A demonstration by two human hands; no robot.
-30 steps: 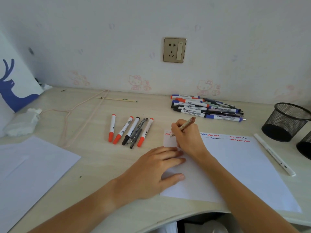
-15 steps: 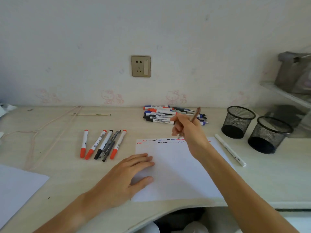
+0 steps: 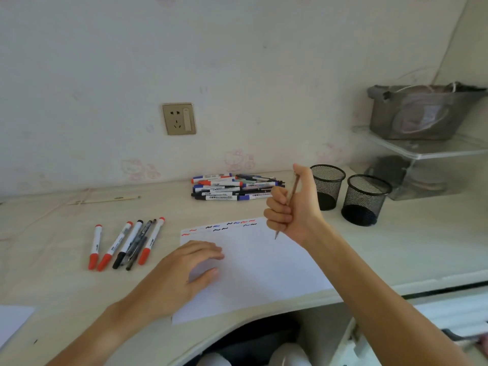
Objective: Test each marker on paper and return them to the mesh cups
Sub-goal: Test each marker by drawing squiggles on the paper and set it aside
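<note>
On the pale wooden desk (image 3: 66,233), the white paper sheet (image 3: 253,270) with its top row of red, blue and black squiggles lies under the flat, relaxed left hand (image 3: 184,270). Beyond it, the two black wire-mesh cups (image 3: 327,186) stand empty. The right hand (image 3: 293,207), raised above the sheet, fists a thin brown pen (image 3: 291,196) tip-down; best carry it over the nearer rim and lower it before letting go.

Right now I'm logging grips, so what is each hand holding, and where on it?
The right hand grips a thin brown pencil round its middle, tip down. The left hand holds nothing, lying flat on the paper.
</note>
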